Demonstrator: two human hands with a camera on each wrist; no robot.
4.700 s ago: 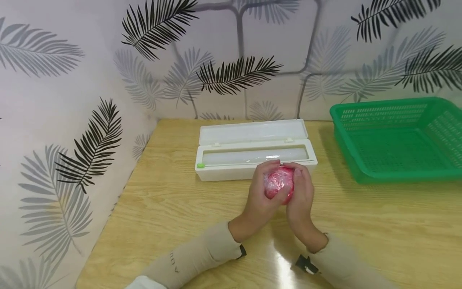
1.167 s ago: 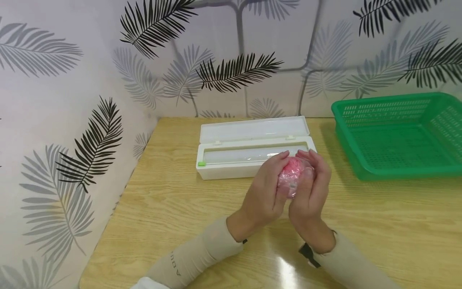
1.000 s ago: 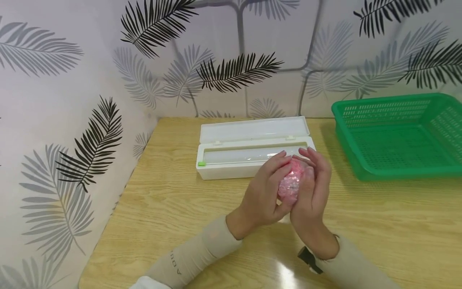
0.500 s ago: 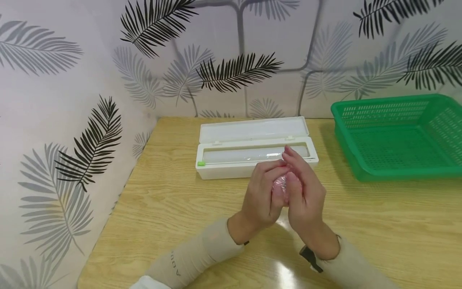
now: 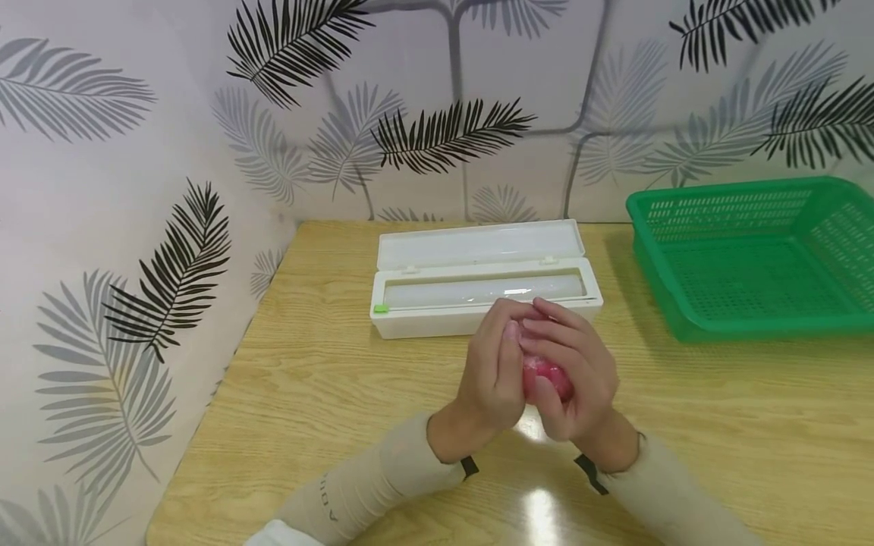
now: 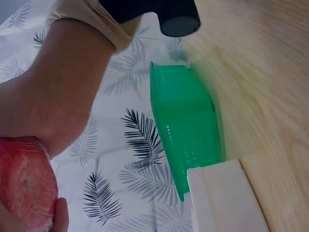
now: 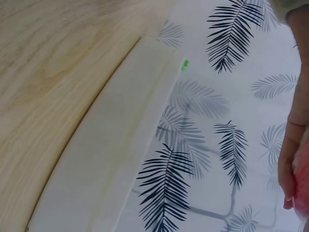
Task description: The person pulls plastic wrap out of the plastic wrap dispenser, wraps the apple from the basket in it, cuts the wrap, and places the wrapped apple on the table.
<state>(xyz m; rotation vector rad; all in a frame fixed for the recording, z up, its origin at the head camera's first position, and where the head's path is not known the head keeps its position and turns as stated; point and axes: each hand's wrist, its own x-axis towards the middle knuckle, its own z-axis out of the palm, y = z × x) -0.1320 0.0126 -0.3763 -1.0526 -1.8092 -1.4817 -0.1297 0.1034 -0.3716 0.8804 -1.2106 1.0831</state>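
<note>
Both hands cup a round red apple [image 5: 548,381] wrapped in shiny clear film, held up over the table in front of the white box. My left hand [image 5: 493,371] curls round its left side, its thumb lying up along the film. The right hand [image 5: 580,368] lies over the top with its fingers bent across, and its thumb is on the near side. Most of the apple is hidden by fingers in the head view. In the left wrist view, the wrapped apple [image 6: 26,181] shows a pale dimple under the film. Only a strip of the apple [image 7: 302,179] appears in the right wrist view.
Just behind the hands is a white cling film box [image 5: 426,326], lid raised, with a film roll [image 5: 471,292] inside and a green slider [image 5: 381,309] at its left end. A green basket [image 5: 690,322] stands at the right. A leaf-patterned wall closes off the back and left.
The apple has been turned about between the hands. Over the last half second, the right hand's fingers have folded over its top, and the left thumb has moved up.
</note>
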